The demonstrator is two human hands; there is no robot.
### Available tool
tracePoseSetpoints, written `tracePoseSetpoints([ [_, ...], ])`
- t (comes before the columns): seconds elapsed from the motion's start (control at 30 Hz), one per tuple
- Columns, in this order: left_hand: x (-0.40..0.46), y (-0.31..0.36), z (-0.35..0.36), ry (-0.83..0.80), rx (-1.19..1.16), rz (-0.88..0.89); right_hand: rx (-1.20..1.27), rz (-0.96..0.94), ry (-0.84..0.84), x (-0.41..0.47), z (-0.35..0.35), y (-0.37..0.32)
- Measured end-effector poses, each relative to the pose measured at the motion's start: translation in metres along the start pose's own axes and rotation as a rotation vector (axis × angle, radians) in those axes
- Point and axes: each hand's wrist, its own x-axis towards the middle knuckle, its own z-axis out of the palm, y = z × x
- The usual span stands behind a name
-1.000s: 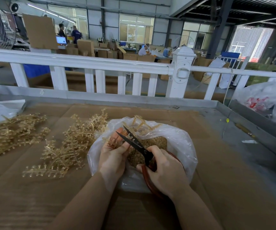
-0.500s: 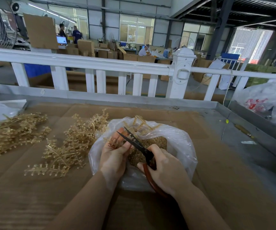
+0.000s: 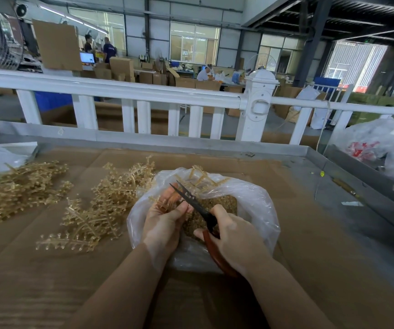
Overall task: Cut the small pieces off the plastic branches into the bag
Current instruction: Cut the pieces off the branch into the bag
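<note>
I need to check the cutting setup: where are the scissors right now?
In the head view, the scissors sit just right of centre, held by the right hand over the open plastic bag, blades pointing toward the left hand.

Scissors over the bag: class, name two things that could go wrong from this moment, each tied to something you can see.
1. The scissors have their open blade tips right beside the left hand that holds the plastic branch, so a closing snip might nick a finger.
2. The bag has a slack, crumpled rim; cut pieces could bounce out onto the cardboard.
</note>
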Motion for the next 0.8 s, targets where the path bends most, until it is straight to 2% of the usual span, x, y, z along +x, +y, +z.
tracePoseSetpoints([
  [0.33, 0.0032, -0.0029, -0.0025, 0.026, -0.019, 0.014, -0.052, -0.016, 0.031, -0.0013, 0.0007, 0.0058],
  [0.5, 0.0044, 0.0000, -0.0030, 0.029, -0.044, 0.005, -0.003, -0.020, 0.068, -0.0028, 0.0026, 0.0081],
  [0.8, 0.0033, -0.0019, -0.0012, 0.058, 0.044, 0.047, -0.063, -0.042, 0.157, -0.0055, 0.0042, 0.0088],
])
